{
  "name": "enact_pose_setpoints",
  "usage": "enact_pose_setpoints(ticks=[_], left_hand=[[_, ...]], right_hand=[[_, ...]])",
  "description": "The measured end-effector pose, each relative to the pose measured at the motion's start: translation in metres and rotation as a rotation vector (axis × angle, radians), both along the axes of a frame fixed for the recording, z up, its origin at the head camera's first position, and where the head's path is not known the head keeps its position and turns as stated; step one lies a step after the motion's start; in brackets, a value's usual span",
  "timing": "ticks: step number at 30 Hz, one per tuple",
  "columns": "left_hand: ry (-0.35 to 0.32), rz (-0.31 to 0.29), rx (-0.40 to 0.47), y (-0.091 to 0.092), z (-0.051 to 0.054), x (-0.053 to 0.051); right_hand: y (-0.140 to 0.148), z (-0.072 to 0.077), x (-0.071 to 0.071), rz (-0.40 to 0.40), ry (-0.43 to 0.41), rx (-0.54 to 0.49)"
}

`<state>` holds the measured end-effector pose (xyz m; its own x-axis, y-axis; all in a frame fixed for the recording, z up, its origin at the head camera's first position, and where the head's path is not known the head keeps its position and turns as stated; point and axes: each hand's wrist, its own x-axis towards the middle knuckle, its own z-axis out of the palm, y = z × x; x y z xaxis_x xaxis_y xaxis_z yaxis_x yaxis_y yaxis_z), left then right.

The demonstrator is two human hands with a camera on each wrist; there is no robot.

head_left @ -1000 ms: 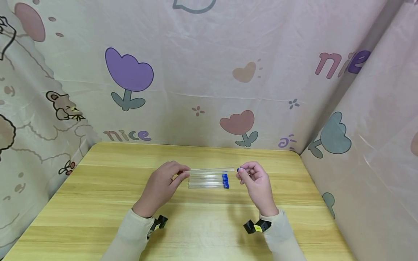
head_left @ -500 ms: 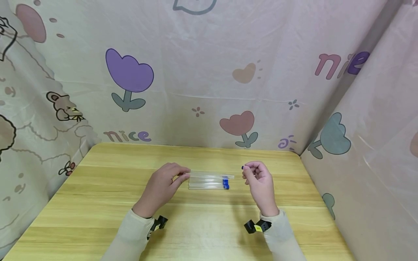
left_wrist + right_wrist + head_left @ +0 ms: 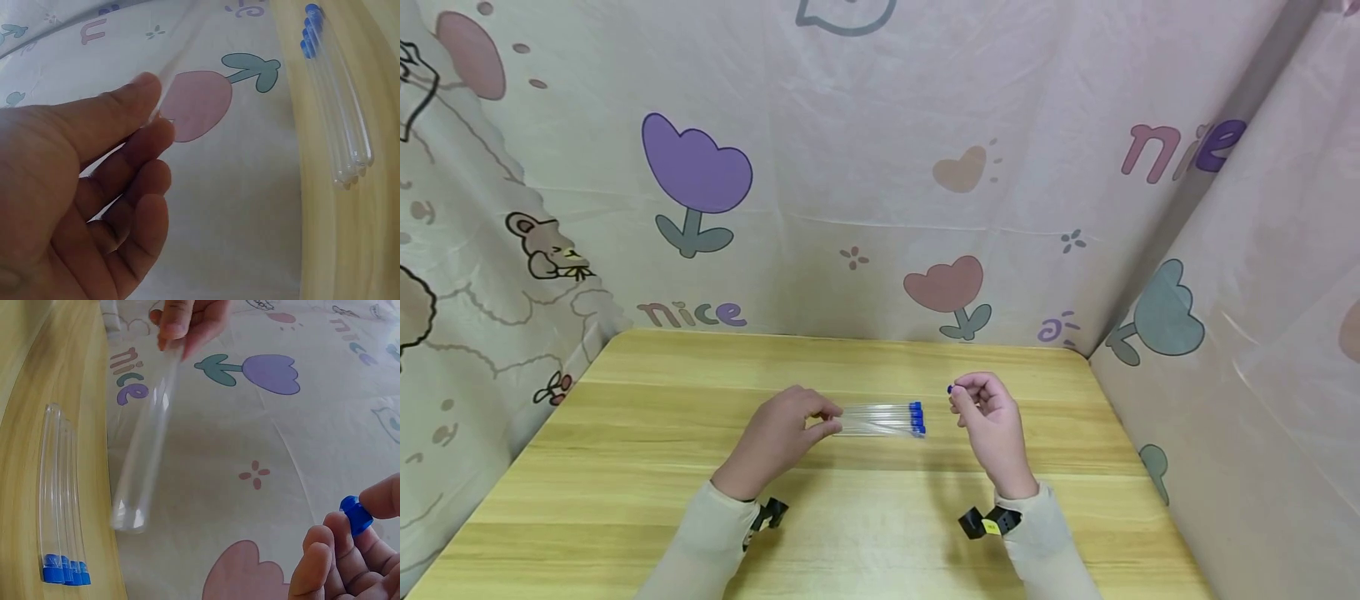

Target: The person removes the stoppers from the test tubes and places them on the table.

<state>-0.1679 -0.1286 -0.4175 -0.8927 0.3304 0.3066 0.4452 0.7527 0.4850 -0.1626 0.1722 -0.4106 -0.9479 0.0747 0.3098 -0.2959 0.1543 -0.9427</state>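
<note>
In the right wrist view, my left hand (image 3: pixel 199 322) pinches one end of a clear tube (image 3: pixel 145 444) that has no cap on it and looks blurred. The thumb and fingers of my right hand (image 3: pixel 350 550) pinch a small blue cap (image 3: pixel 356 515), apart from that tube. Several clear tubes with blue caps (image 3: pixel 59 487) lie side by side on the table. Seen from the head, those capped tubes (image 3: pixel 880 414) lie between my left hand (image 3: pixel 778 437) and my right hand (image 3: pixel 994 429), their caps toward the right. The left wrist view shows my left hand (image 3: pixel 106 181) with thumb against fingertips.
The wooden table (image 3: pixel 865 533) runs back to a patterned cloth (image 3: pixel 850 167) that hangs behind it and at both sides. Small black cameras are strapped to both wrists over light sleeves.
My left hand has moved slightly toward me and right, and the uncapped tube it holds has swung down toward me. My right hand drew away to the right, then came partly back with the cap.
</note>
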Motion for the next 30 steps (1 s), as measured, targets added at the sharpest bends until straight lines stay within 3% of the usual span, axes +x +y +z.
enact_pose_setpoints(ticks=[9, 16, 22, 30], left_hand=[[-0.107, 0.005, -0.053, 0.004, -0.015, -0.008], [-0.113, -0.013, -0.07, 0.003, -0.032, -0.015], [-0.099, -0.022, -0.07, 0.002, -0.039, -0.018], [-0.187, -0.006, -0.048, 0.004, -0.048, -0.02]], right_hand=[[-0.002, -0.001, 0.0, 0.015, -0.007, -0.007], [-0.003, -0.003, -0.002, 0.024, -0.015, -0.001], [-0.004, -0.002, -0.002, 0.032, -0.025, 0.013], [-0.006, -0.003, -0.002, 0.048, -0.028, 0.024]])
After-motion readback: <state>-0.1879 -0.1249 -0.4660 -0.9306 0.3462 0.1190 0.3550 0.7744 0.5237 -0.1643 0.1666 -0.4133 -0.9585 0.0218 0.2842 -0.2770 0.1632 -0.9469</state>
